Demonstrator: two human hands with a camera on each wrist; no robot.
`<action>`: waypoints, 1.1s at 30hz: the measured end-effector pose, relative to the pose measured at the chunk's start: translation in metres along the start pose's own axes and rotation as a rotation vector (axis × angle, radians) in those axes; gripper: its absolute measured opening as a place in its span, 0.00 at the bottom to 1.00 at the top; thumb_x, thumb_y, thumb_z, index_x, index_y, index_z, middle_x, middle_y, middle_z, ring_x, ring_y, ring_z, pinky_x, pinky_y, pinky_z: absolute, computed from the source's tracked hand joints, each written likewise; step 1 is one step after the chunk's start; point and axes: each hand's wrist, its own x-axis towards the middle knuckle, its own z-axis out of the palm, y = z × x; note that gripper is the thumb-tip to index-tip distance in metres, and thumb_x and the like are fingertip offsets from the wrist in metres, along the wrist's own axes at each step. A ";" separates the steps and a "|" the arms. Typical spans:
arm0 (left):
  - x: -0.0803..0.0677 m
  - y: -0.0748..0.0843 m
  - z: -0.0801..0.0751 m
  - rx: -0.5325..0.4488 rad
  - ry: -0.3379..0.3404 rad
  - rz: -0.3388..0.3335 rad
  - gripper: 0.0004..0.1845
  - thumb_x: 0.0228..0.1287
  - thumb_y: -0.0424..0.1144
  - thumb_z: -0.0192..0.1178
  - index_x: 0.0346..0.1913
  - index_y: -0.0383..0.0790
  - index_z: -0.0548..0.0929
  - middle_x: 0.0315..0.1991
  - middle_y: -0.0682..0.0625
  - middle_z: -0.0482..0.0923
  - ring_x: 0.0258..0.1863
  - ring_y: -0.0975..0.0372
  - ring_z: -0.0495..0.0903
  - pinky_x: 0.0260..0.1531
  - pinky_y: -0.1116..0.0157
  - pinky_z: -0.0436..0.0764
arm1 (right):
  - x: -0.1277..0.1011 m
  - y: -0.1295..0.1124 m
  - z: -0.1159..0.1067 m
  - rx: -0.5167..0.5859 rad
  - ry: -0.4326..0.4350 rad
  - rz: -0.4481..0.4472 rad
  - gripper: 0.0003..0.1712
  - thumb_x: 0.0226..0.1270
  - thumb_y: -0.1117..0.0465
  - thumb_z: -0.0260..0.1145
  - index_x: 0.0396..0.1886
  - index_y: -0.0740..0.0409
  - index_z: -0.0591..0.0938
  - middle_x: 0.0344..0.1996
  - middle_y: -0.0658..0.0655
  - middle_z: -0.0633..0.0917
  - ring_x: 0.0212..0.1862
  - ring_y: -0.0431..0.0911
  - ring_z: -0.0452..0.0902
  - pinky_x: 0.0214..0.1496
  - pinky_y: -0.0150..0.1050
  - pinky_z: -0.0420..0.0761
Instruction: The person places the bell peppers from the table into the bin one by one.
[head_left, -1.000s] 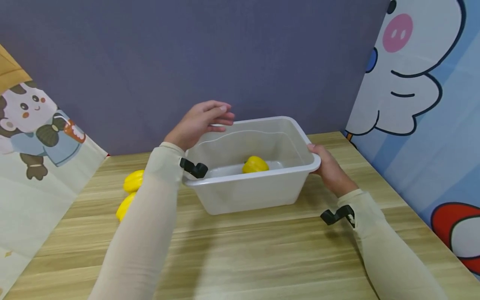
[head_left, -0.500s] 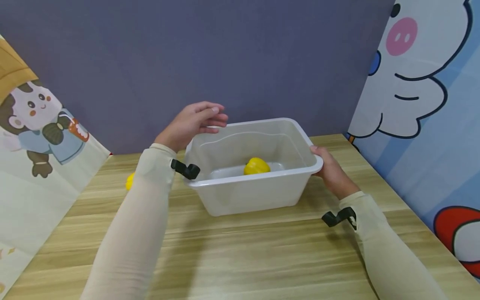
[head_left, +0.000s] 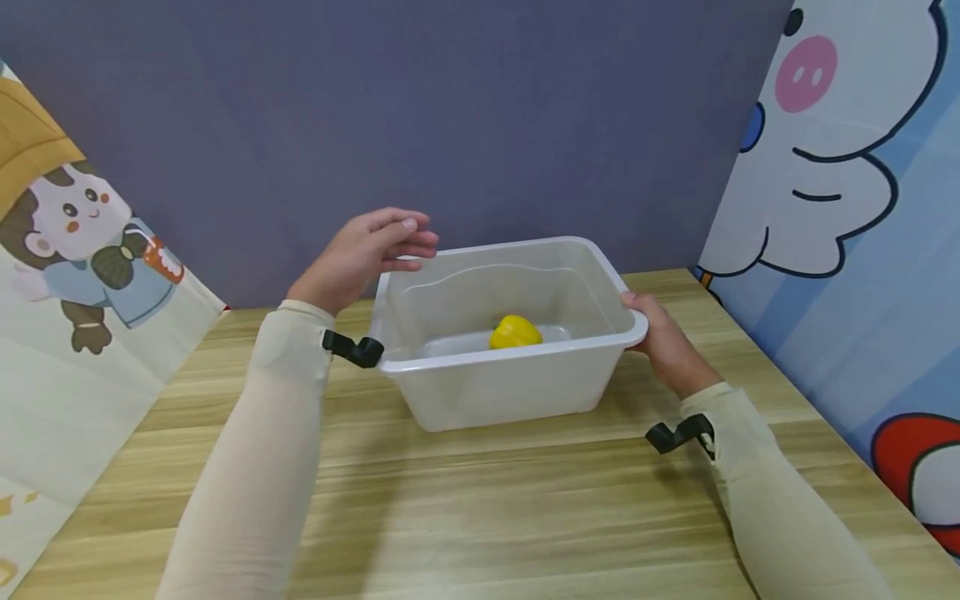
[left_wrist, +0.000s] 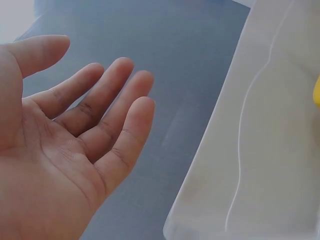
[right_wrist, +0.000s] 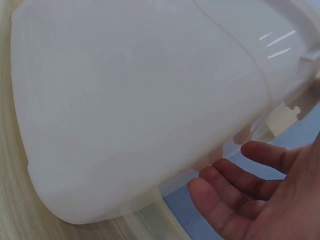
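Right now a yellow pepper (head_left: 516, 332) lies inside the tub (head_left: 495, 392), on its floor and a little right of the middle, the dark stem pointing left. From where I stand, the near rim cuts across the pepper's lower edge. The tub is white, deep and rectangular, upright on the surface (head_left: 480, 508) and set slightly askew, its back rim toward the grey wall (head_left: 450, 108); whether it touches that wall I cannot tell.

The person's right hand (head_left: 667, 343) is grasping the tub by its right end, thumb over the rim near the front corner, fingers bent in underneath. Seen from that wrist, the fingertips sit up close to the outside of the end wall.

The left hand (head_left: 367, 254) is holding nothing. It hovers over the tub's back left corner, fingers loosely extended and thumb apart, and the left wrist view shows a gap between the fingertips and the rim.

Both arms wear pale sleeves (head_left: 247, 450), each with a black bracket (head_left: 352, 348) at the wrist. Wood grain runs across the surface. Off to the left is a panel (head_left: 112, 242) printed with a cartoon child holding a red drink; on the right, a blue sheet (head_left: 911, 275) carries a big white figure with a pink snout.
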 end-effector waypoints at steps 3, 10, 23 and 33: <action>-0.004 0.000 -0.002 0.000 -0.005 0.002 0.21 0.78 0.45 0.54 0.65 0.36 0.73 0.57 0.38 0.79 0.56 0.51 0.81 0.55 0.57 0.80 | -0.001 -0.001 -0.002 -0.012 -0.004 -0.003 0.37 0.80 0.40 0.39 0.64 0.67 0.69 0.48 0.54 0.81 0.48 0.48 0.75 0.50 0.46 0.73; -0.009 -0.004 -0.010 -0.006 0.021 -0.007 0.21 0.79 0.45 0.53 0.65 0.35 0.73 0.57 0.38 0.79 0.56 0.51 0.81 0.55 0.57 0.80 | -0.002 -0.003 -0.004 -0.038 -0.014 0.018 0.39 0.80 0.39 0.37 0.68 0.69 0.66 0.51 0.57 0.79 0.51 0.49 0.73 0.53 0.47 0.71; -0.023 -0.011 -0.029 0.027 0.059 -0.033 0.24 0.78 0.48 0.53 0.66 0.36 0.72 0.62 0.34 0.74 0.57 0.51 0.79 0.54 0.60 0.80 | -0.001 -0.005 -0.004 -0.047 -0.011 0.011 0.38 0.80 0.40 0.36 0.67 0.69 0.67 0.50 0.58 0.78 0.50 0.49 0.73 0.52 0.47 0.72; -0.032 -0.016 -0.040 0.054 0.071 -0.068 0.26 0.77 0.51 0.53 0.68 0.38 0.71 0.62 0.36 0.75 0.60 0.48 0.77 0.56 0.59 0.79 | -0.001 -0.005 -0.003 -0.028 -0.004 0.015 0.38 0.80 0.41 0.37 0.66 0.70 0.67 0.45 0.49 0.81 0.48 0.47 0.75 0.51 0.47 0.71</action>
